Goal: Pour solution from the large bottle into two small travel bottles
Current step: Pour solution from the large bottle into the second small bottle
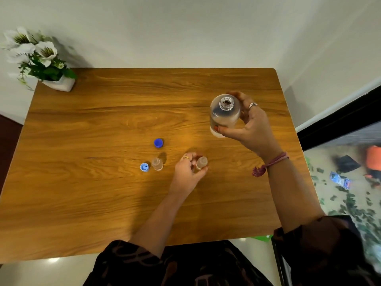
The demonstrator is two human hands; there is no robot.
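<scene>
Right hand (252, 125) wrapped around uncapped large bottle (224, 114) at two o'clock above desk (103, 112), left hand (186, 172) pinching small travel bottle (201, 163) at centre, second travel bottle (157, 163) just beside light blue cap (144, 167) at nine o'clock, dark blue cap (158, 143) behind, flower pot (58, 83) at far ten o'clock corner.

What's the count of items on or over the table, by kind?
Large bottle: 1, uncapped, held in the right hand
Small bottles: 2, one free-standing, one in the left hand
Blue caps: 2, dark and light
Flower pot: 1
Total: 6
</scene>
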